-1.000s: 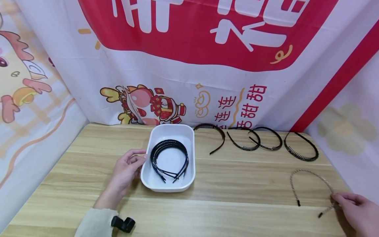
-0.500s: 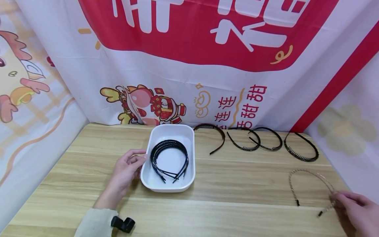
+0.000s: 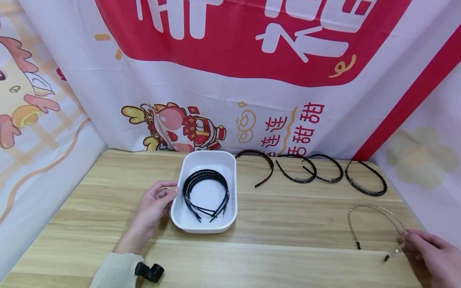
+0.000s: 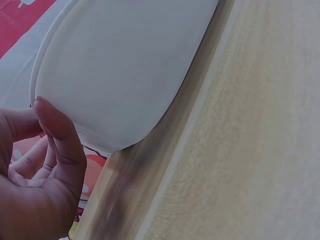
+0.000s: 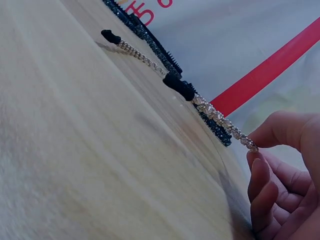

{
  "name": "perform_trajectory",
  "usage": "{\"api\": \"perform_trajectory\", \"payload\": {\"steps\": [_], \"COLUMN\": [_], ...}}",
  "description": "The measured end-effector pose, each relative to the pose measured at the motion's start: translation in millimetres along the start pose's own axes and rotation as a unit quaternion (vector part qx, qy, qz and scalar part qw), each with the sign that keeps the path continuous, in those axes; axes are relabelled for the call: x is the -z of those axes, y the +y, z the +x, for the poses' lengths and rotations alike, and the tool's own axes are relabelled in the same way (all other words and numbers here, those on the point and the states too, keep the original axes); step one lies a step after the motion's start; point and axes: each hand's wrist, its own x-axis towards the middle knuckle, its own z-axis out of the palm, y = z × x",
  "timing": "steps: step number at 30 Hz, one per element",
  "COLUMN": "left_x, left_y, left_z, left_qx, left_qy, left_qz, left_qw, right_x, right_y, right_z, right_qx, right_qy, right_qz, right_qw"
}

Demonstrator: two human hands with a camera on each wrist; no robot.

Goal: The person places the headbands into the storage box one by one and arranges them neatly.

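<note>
A beaded, pale gold headband [image 3: 374, 206] with black tips is pinched near one end between the thumb and fingers of my right hand [image 3: 433, 254], at the right of the table. The right wrist view shows the headband's sparkling beads [image 5: 220, 119] and both black ends. My left hand [image 3: 155, 206] holds the left rim of a white plastic box [image 3: 205, 229]. In the left wrist view, a digit presses the box's outer wall [image 4: 125, 65] at the rim, and the other fingers are curled. Several black toothed headbands [image 3: 205, 175] lie stacked inside the box.
Along the back edge of the wooden table [image 3: 288, 260] lie several more dark headbands: one by the box [image 3: 268, 162], two overlapping [image 3: 300, 180], one farther right [image 3: 367, 192]. A printed cloth [image 3: 223, 88] hangs behind. A black wrist device [image 3: 149, 273] sits at the left sleeve.
The beaded headband and my right hand have shifted slightly left and up in the head view. The left hand and the box have stayed put.
</note>
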Motion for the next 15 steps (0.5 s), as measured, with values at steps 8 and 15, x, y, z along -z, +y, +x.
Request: {"api": "perform_trajectory", "payload": {"steps": [8, 15], "left_x": [0.3, 0.0], "left_y": [1.5, 1.4], "left_z": [-0.5, -1.1], "left_qx": [-0.003, -0.001], "left_qy": [-0.006, -0.005], "left_qz": [0.006, 0.009], "left_qw": [1.0000, 0.9999], "right_x": [0.0, -3.8], "right_y": [3.1, 4.1], "right_z": [3.3, 6.4], "right_qx": [0.020, 0.006], "right_qy": [-0.024, -0.005], "right_qz": [0.013, -0.027], "right_qw": [0.9994, 0.9996]}}
